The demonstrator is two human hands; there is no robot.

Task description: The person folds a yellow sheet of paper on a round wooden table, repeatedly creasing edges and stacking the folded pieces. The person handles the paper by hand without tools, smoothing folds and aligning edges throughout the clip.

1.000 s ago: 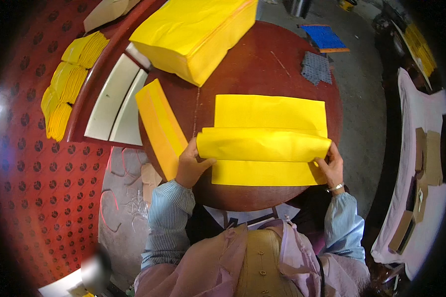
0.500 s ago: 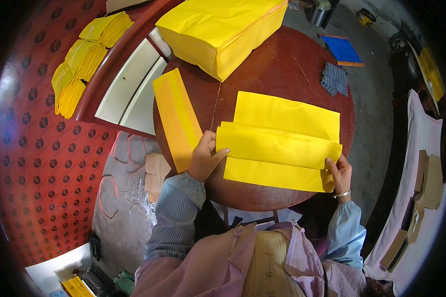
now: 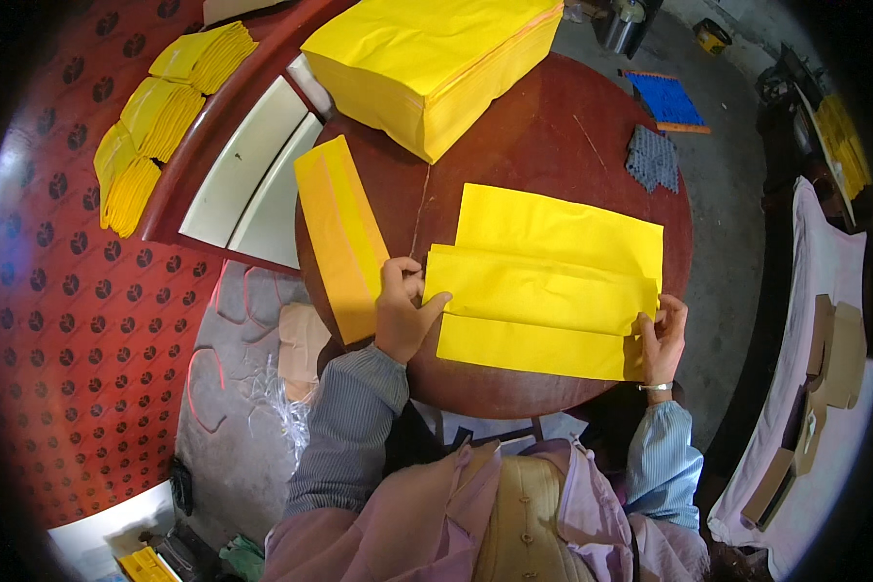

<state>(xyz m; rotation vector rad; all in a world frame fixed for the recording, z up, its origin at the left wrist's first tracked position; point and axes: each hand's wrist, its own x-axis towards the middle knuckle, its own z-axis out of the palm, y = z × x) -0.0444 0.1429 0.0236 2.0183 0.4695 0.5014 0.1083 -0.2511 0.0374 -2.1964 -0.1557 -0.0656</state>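
On the round dark-red table (image 3: 543,126) lies a folded yellow sheet (image 3: 543,291), thin like paper or cloth; I cannot tell which. Its folded middle band overlaps flat yellow parts above and below. My left hand (image 3: 405,310) pinches the band's left edge, thumb on top and fingers curled behind. At the opposite edge my right hand (image 3: 662,339) grips the sheet, its thumb on the face and fingers partly hidden. A long yellow-orange folded strip (image 3: 344,233) rests just left of my left hand.
A thick yellow stack (image 3: 388,107) stands at the table's far side. A grey textured pad (image 3: 652,158) lies by the right rim. Folded yellow bundles (image 3: 170,112) sit on the red patterned surface (image 3: 78,320) at left. Boxes (image 3: 824,369) lie on the pale cloth at right.
The folded band has flattened and its right end has come lower. My right hand has shifted slightly left and down along that edge. My left hand stays at the left edge.
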